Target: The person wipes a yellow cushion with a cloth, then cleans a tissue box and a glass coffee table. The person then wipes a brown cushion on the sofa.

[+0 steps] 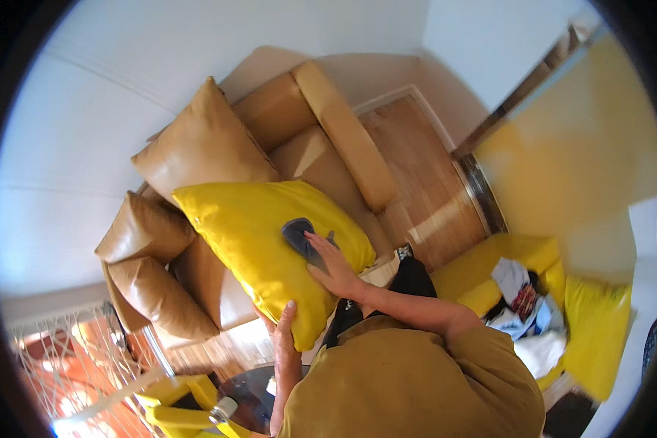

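Note:
A large yellow cushion (263,219) with a smooth, leather-like cover leans in front of me, over the seat of a tan sofa (339,137). My left hand (282,326) grips its lower left edge, the thumb on the upper face. On that same face my right hand (331,267) presses a dark grey cloth (300,235), fingers laid flat over it. Part of the cloth is hidden under the palm.
Tan cushions (208,137) lean on the sofa's back and left end. Behind me on the right, a yellow armchair (531,246) holds piled clothes (525,312), with another yellow cushion (597,328) beside it. A dark round table (249,391) and a can (224,408) are at lower left.

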The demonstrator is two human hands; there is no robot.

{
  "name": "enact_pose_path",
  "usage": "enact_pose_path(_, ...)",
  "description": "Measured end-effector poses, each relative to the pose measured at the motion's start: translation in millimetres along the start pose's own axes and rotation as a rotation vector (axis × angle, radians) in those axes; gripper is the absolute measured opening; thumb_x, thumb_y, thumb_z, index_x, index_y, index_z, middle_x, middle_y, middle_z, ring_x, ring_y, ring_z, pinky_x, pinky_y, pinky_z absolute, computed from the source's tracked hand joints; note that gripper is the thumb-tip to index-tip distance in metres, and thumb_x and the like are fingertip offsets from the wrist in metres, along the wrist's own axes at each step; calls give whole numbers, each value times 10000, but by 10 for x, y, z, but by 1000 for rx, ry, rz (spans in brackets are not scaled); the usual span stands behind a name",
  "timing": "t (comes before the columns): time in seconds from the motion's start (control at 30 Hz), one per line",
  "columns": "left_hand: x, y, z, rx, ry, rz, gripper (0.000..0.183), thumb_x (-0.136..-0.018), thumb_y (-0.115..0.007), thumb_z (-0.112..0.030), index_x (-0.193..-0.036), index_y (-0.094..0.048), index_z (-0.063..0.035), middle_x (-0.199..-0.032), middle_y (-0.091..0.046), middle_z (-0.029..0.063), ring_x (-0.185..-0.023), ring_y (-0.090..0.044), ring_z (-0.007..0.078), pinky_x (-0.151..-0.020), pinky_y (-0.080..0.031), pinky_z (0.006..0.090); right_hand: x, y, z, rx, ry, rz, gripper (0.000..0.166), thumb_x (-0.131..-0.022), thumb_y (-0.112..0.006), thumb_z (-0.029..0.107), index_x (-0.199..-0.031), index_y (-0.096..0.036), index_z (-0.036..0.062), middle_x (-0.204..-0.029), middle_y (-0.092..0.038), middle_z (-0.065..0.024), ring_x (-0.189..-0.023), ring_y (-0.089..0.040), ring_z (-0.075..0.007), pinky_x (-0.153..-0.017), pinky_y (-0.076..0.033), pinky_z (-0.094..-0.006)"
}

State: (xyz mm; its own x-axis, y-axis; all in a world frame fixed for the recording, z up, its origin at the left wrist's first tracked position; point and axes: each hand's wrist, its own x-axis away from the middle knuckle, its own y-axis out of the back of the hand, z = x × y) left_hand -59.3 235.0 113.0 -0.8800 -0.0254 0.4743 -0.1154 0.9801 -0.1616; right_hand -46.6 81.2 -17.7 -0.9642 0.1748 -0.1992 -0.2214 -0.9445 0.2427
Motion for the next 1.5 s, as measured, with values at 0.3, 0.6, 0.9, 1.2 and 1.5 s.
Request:
enact_pose_path(0.3,-209,950,261,139,169,320,727,-909,-685,-199,-1497,-260,-164,-1383,-477,158,-1221,-536,301,-1023,-478,462,829,-576,886,110,3,-114,691,-923,-653,285,-1505,-369,43,-1601,-297,-153,-1465,-276,-402,-1174,-256,-483)
enact_pose_path(0.6,-71,1076,218,-29,152,347,818,-903,-731,-152,-1525,-199,-163,-1443,-432,146,-1293,-478,282,-1066,-442,447,1016,-720,994,137,7,-131,729,-888,-689,207,-1508,-352,23,-1599,-282,-185,-1479,-240,-419,-1193,-231,-497)
enact_pose_path(0.9,146,1029,224,-3,102,172,892,-813,-771,-103,-1520,-229,-161,-1377,-470,144,-1259,-486,327,-1048,-448,459,656,-537,560,167,-102,-4,621,-954,-590,226,-1496,-364,22,-1583,-321,-177,-1465,-279,-388,-1188,-232,-469)
enact_pose_path(1.2,394,1698,875,155,123,29,831,-832,-803,-291,-1493,-339,-93,-1375,-527,129,-1249,-540,305,-1021,-485,423,534,-546,-342,148,-323,213,646,-1031,-477,410,-1548,-305,64,-1640,-213,-125,-1513,-172,-348,-1202,-168,-503)
enact_pose_path(1.5,564,2032,1398,389,168,-40,753,-822,-816,-205,-1434,-397,-79,-1298,-566,99,-1188,-562,259,-1006,-480,371,929,-756,-619,224,-23,228,626,-1014,-561,321,-1523,-332,38,-1620,-255,-154,-1484,-239,-383,-1182,-213,-525)
